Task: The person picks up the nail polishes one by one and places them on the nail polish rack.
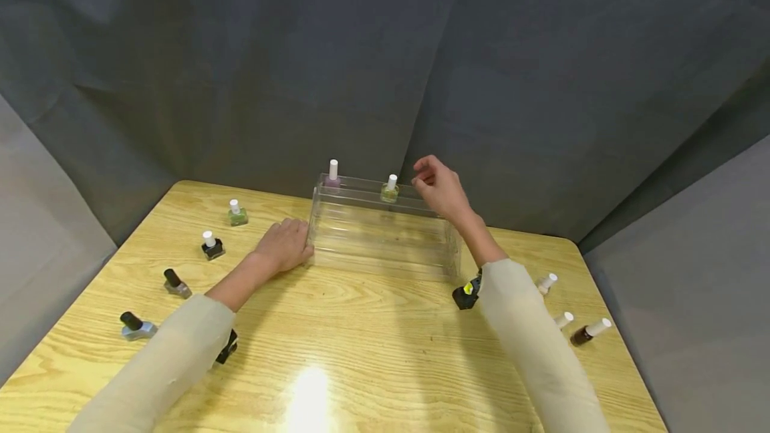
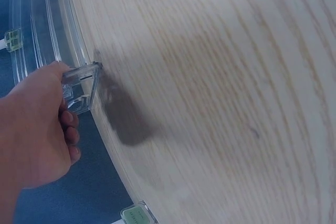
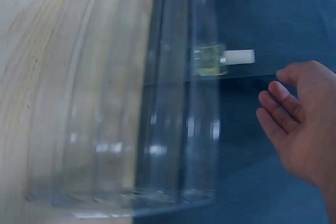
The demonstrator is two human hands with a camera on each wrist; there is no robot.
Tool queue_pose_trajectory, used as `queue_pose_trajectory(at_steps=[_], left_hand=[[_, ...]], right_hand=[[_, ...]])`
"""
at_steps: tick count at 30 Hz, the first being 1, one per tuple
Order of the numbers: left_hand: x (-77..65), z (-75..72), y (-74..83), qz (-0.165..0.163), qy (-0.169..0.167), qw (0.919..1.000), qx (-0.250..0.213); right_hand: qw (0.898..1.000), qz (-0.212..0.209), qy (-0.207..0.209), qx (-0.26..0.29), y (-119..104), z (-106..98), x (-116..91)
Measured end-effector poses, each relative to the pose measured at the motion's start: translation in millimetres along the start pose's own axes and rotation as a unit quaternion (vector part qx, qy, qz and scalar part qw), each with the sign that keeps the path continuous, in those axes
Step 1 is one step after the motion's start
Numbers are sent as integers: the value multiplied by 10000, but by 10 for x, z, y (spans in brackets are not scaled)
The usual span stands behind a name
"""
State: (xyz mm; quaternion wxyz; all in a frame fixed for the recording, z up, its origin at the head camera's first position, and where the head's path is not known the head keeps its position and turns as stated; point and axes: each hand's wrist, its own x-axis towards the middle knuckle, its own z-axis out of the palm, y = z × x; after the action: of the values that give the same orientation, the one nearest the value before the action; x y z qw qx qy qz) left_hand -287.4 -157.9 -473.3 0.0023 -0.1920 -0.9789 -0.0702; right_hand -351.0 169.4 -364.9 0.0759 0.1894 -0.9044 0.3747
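Observation:
A clear tiered display rack [image 1: 385,266] stands toward the back of the table. My left hand [image 1: 286,244] grips its left end; in the left wrist view the fingers of the left hand [image 2: 44,124] curl beside the rack's end panel. On the rack's top tier stand a nail polish bottle with pale yellow-green polish [image 1: 390,190] and a lilac nail polish bottle [image 1: 333,175], both white-capped. My right hand [image 1: 442,189] is just right of the yellow-green bottle, above the rack, its fingers loosely bent with nothing between them. In the right wrist view, a gap separates the right hand [image 3: 302,116] from that bottle's cap.
Along the table's left side stand a green bottle [image 1: 238,214], a black bottle [image 1: 212,246], a grey bottle [image 1: 177,286] and a light blue bottle [image 1: 140,327]. Several white-capped bottles, one dark brown [image 1: 582,335], are at the right. Dark cloth [image 1: 301,72] hangs behind.

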Motion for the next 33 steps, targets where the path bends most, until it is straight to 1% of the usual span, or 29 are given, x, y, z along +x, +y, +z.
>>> queue_pose_trajectory(at_steps=[4, 9, 14, 17, 21, 24, 28, 31, 33], left_hand=[[9, 1, -14, -1, 20, 10000, 94], [17, 14, -29, 31, 84, 9998, 155], [26, 13, -17, 17, 124, 9998, 161], [25, 23, -12, 21, 170, 9998, 142], [17, 31, -7, 34, 206, 9997, 100], [12, 30, -6, 50, 268, 9996, 81], [9, 26, -6, 78, 335, 9994, 75], [12, 28, -6, 85, 303, 9995, 65], [17, 37, -13, 94, 289, 9995, 84]], right_hand=[[9995, -258, 0, -170, -101, -212, -123], [9982, -568, 88, -170, -193, -450, -325], [9977, -635, 218, -101, -229, -622, -564], [9979, -556, 296, -148, -225, -706, -734], [9976, -435, 484, -237, -157, -816, -983], [9967, -339, 729, -147, -107, -903, -1181], [9937, -149, 1109, 89, -158, -1034, -1446], [9903, 111, 1375, 172, -215, -1119, -1626], [9876, 285, 1530, 208, -211, -1160, -1728]])
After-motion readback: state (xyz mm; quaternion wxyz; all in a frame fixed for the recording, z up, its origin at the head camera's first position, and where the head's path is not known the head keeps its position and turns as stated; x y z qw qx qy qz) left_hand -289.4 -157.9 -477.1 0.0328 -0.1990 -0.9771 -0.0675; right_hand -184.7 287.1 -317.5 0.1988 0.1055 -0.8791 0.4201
